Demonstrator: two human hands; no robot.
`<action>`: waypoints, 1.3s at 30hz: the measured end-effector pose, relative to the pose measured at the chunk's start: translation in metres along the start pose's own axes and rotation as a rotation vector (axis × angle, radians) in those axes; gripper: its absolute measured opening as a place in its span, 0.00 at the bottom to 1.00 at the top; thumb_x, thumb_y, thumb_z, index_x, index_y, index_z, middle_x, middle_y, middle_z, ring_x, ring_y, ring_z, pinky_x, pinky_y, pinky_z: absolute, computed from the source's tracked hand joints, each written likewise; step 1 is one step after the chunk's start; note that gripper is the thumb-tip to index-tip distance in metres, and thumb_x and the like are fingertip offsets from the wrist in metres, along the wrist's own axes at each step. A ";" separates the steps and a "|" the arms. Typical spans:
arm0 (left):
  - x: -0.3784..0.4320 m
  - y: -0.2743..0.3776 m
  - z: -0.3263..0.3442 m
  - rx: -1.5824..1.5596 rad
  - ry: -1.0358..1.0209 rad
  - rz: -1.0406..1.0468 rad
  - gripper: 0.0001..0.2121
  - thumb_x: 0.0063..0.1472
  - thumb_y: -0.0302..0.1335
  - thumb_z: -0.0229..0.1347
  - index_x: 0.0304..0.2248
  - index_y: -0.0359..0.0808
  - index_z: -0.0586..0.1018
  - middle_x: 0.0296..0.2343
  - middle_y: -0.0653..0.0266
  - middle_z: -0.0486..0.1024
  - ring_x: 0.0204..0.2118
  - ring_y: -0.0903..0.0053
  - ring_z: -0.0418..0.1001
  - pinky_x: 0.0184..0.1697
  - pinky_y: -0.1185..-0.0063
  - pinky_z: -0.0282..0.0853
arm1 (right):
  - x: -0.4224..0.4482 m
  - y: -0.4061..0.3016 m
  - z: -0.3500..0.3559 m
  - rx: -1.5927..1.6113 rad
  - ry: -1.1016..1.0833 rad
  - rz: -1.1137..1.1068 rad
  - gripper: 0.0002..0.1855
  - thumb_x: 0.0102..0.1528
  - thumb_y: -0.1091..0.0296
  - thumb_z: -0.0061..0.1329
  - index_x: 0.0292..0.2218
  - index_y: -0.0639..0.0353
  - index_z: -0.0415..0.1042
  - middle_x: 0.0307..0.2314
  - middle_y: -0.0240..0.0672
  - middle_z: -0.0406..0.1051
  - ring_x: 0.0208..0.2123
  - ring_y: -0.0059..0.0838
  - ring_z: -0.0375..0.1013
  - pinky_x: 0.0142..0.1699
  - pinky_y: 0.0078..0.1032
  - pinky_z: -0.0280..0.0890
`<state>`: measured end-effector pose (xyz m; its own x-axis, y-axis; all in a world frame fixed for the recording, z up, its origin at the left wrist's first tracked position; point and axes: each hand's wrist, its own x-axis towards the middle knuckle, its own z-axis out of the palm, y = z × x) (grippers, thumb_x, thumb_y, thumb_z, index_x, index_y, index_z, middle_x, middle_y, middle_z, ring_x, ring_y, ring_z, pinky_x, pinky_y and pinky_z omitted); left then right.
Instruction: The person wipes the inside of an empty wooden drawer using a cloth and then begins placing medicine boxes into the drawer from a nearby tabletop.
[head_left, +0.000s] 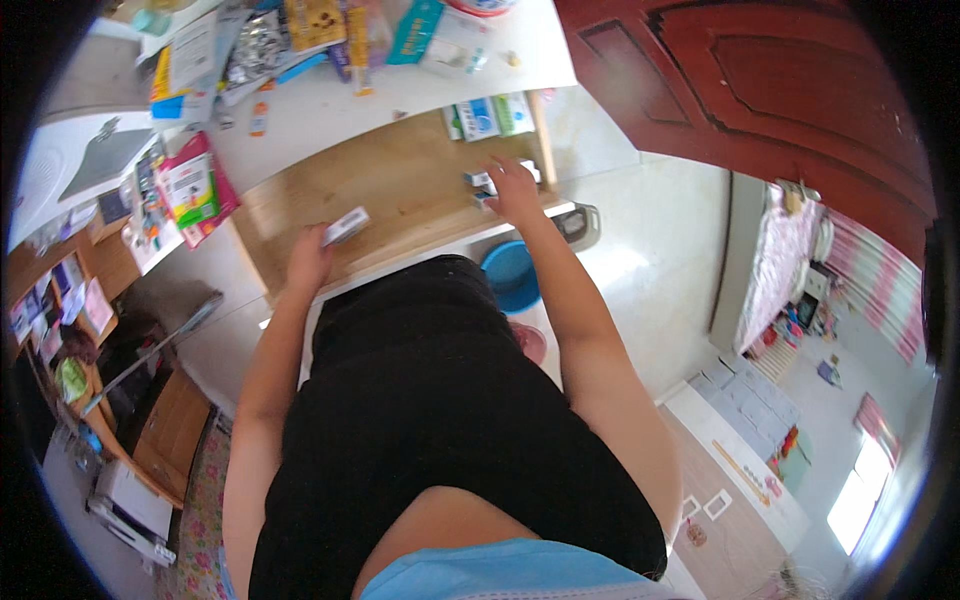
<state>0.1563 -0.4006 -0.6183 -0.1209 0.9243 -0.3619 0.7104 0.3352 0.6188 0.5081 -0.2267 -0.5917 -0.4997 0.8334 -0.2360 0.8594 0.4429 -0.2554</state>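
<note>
A drawer with a wooden bottom (390, 176) stands pulled out in front of my body. My left hand (310, 259) holds a small white carton (347, 226) over the drawer's front left part. At the right end, my right hand (514, 193) is over several small cartons (476, 178), its fingers spread and partly covering them. Whether it touches them, I cannot tell. Behind that hand, larger white cartons with blue and green print (478, 118) stand in the drawer's back right corner.
Above the drawer, a white tabletop (315, 112) bears packets and bags. A pink pouch (199, 187) hangs near its left side. Below right are a blue basin (513, 276) and a pink basin (529, 342). A red panelled door (765, 90) stands at the upper right.
</note>
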 end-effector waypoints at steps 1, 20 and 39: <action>0.000 -0.001 0.000 0.002 -0.011 0.000 0.15 0.49 0.23 0.53 0.39 0.35 0.71 0.34 0.49 0.69 0.38 0.55 0.68 0.42 0.68 0.64 | 0.001 0.010 -0.004 -0.038 -0.103 -0.024 0.37 0.35 0.67 0.58 0.49 0.47 0.61 0.49 0.40 0.59 0.50 0.40 0.58 0.52 0.40 0.54; 0.004 0.021 0.010 -0.016 -0.068 0.082 0.16 0.48 0.22 0.55 0.39 0.33 0.70 0.34 0.50 0.69 0.38 0.56 0.67 0.41 0.69 0.64 | 0.014 0.052 -0.012 -0.137 -0.302 -0.307 0.45 0.35 0.64 0.60 0.54 0.44 0.54 0.50 0.33 0.56 0.54 0.35 0.54 0.57 0.36 0.48; 0.015 0.008 0.040 0.014 -0.068 0.064 0.17 0.47 0.20 0.52 0.40 0.33 0.70 0.35 0.48 0.68 0.39 0.55 0.67 0.43 0.69 0.64 | 0.025 0.080 0.015 0.263 -0.072 -0.006 0.27 0.47 0.65 0.51 0.48 0.54 0.60 0.43 0.44 0.63 0.46 0.45 0.61 0.49 0.33 0.59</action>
<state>0.1881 -0.3917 -0.6466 -0.0284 0.9290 -0.3689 0.7247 0.2733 0.6325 0.5630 -0.1749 -0.6321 -0.5195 0.8012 -0.2971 0.8033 0.3394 -0.4894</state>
